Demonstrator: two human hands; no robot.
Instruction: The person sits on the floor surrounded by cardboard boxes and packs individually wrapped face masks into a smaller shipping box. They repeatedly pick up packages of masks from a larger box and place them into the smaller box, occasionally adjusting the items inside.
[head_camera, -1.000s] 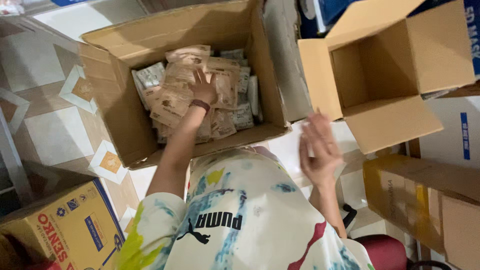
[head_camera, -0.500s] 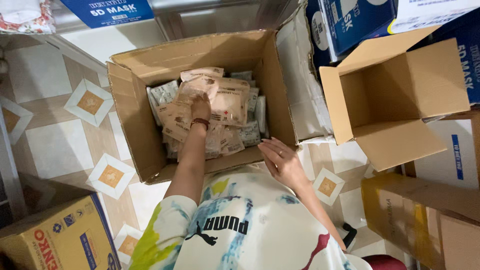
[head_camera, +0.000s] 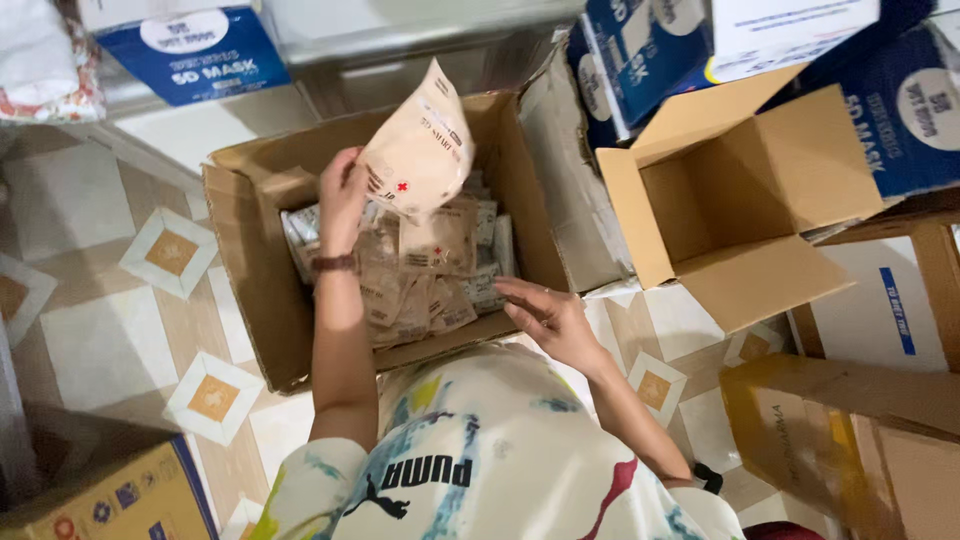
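The left hand (head_camera: 342, 195) is raised above the open cardboard box (head_camera: 250, 300), forearm running straight up from the elbow near the torso, wrist carrying a dark band. Its fingers are closed around the lower left edge of a flat beige pouch (head_camera: 418, 150), pinching it so the pouch stands almost upright and leans a little to the right, clear of the pile beneath it. The pouch hangs over the back half of the box, its top corner rising above the box's far wall.

The right hand (head_camera: 550, 318) sits lower, at the box's near right corner, palm turned down and inward. Its fingers are loosely spread and slightly curled, holding nothing; the fingertips point toward the stacked pouches (head_camera: 425, 275) and lie just beside them (whether they touch the nearest one cannot be told).

The pile fills the middle and right of the box, leaving a bare strip of floor along the left wall. The box's right flap (head_camera: 560, 170) stands up between it and a second, empty cardboard box (head_camera: 740, 210) tipped on its side, mouth facing the person. Blue printed cartons (head_camera: 640, 50) crowd the far right; another blue carton (head_camera: 190, 50) sits at the far left. To the left lies open tiled floor (head_camera: 100, 330), with a yellow carton (head_camera: 110, 500) at the near corner and brown cartons (head_camera: 850, 420) at the near right.
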